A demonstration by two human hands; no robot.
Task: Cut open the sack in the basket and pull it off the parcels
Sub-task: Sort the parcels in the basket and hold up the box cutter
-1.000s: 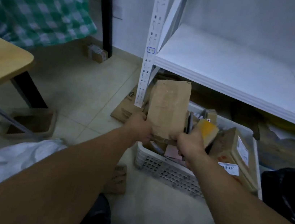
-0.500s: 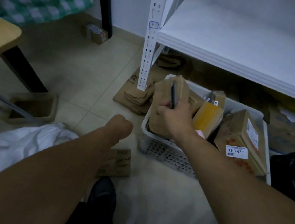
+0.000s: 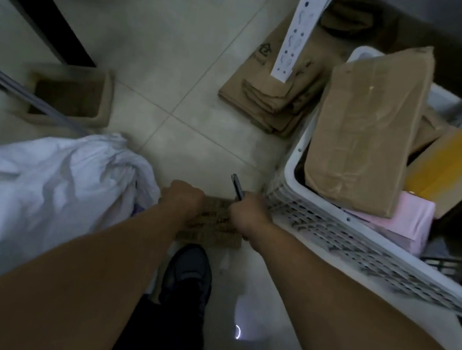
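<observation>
Closed around a dark cutter point(image 3: 237, 187), my right hand point(image 3: 247, 217) was low beside the basket point(image 3: 290, 165) — blade up. Left hand point(image 3: 183, 198) was a fist, holding nothing I could see. The sack point(image 3: 45, 178) lay on the floor at my left, nearer that hand — parcels point(image 3: 367, 125) bare in the basket.

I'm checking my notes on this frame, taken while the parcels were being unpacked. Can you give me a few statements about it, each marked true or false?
1. The right hand holds a dark cutter. True.
2. The white sack lies inside the basket. False: it lies on the floor, left of the basket.
3. The basket holds parcels. True.
4. The left hand grips a parcel in the basket. False: it is a closed fist over the floor.
</observation>
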